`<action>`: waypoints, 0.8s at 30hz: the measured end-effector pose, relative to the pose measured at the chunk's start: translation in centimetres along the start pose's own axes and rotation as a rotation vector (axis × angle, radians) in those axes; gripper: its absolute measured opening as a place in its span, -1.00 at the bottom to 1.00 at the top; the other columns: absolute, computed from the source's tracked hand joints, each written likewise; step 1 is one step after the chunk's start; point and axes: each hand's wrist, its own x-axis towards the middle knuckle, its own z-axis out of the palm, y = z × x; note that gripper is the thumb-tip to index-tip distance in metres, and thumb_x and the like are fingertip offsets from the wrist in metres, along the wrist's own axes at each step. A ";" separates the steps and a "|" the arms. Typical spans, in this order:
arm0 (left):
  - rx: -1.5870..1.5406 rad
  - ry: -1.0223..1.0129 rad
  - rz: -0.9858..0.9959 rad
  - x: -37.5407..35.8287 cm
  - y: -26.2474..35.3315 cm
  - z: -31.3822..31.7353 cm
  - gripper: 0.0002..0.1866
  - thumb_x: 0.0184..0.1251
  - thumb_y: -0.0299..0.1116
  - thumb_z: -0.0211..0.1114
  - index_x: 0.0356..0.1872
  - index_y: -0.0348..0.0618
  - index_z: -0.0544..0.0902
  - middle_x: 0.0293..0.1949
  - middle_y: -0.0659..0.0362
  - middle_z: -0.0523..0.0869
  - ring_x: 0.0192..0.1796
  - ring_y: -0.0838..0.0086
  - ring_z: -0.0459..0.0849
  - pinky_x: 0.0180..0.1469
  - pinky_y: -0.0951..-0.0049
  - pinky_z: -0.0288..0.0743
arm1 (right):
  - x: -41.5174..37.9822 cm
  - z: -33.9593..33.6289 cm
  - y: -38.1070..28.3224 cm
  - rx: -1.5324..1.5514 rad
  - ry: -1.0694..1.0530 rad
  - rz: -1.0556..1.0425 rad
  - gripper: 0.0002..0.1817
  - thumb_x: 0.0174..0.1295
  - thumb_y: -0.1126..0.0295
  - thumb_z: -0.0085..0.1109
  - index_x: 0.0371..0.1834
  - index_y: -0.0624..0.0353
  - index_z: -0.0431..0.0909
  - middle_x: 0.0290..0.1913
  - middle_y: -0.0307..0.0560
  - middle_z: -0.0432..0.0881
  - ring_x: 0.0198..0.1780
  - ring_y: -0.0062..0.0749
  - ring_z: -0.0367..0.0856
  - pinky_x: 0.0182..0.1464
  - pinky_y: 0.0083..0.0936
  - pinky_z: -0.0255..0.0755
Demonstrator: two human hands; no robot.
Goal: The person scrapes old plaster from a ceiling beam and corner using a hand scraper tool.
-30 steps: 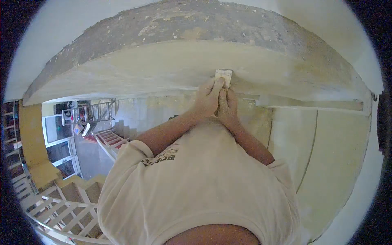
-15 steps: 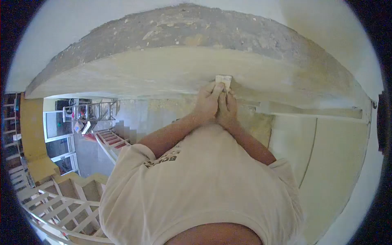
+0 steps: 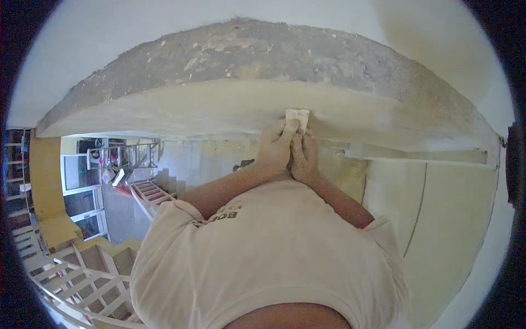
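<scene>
Overhead, both hands press a pad to a curved ledge.

Left hand (image 3: 276,147) and right hand (image 3: 302,156) lie touching each other, fingers curled shut on the pad (image 3: 297,116), which shows just past the fingertips at 12 o'clock and sits flat against the pale plastered face of the ledge (image 3: 181,107); rough grey concrete runs above it. A stairwell with railing (image 3: 66,274) opens at 8 o'clock, well below. Judged risks: the pad could slip from the paired grip if pressure goes uneven on the curve, dropping into the stairwell; loosened dust may fall toward the face; leaning outward could upset balance.
</scene>
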 end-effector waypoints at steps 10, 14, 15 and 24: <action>-0.138 0.022 -0.064 0.3 -3.3 -0.2 -0.71 0.34 -0.28 -0.06 -0.35 -0.26 0.56 -0.44 0.21 0.60 -0.42 0.59 0.53 -0.38 0.58 0.44 | -0.5 -0.8 1.3 0.004 -0.147 0.171 -0.74 0.20 0.32 -0.14 -0.48 0.31 0.38 -0.52 0.15 0.44 -0.46 -0.03 0.40 -0.39 -0.22 0.23; -0.171 0.041 -0.082 0.0 -2.6 0.1 -0.70 0.33 -0.27 -0.04 -0.40 -0.27 0.58 -0.48 0.22 0.60 -0.42 0.60 0.53 -0.38 0.57 0.43 | -1.0 0.4 4.1 -0.015 0.025 -0.044 -0.73 0.20 0.30 -0.14 -0.46 0.31 0.39 -0.52 0.15 0.45 -0.45 -0.03 0.41 -0.38 -0.23 0.25; -0.172 0.042 -0.081 0.2 -2.9 -0.2 -0.70 0.33 -0.27 -0.04 -0.40 -0.27 0.58 -0.48 0.22 0.60 -0.42 0.60 0.53 -0.38 0.57 0.43 | -1.3 0.3 4.1 0.016 -0.028 0.010 -0.73 0.20 0.31 -0.15 -0.45 0.32 0.39 -0.51 0.15 0.45 -0.44 -0.02 0.41 -0.36 -0.22 0.26; 0.029 0.062 -0.022 -0.4 -1.9 -0.3 -0.72 0.30 -0.26 -0.01 -0.42 -0.24 0.58 -0.52 0.23 0.58 -0.46 0.63 0.48 -0.42 0.58 0.39 | -1.1 0.9 2.4 0.007 0.010 0.079 -0.71 0.23 0.30 -0.17 -0.52 0.31 0.36 -0.53 0.17 0.42 -0.48 -0.04 0.38 -0.43 -0.21 0.20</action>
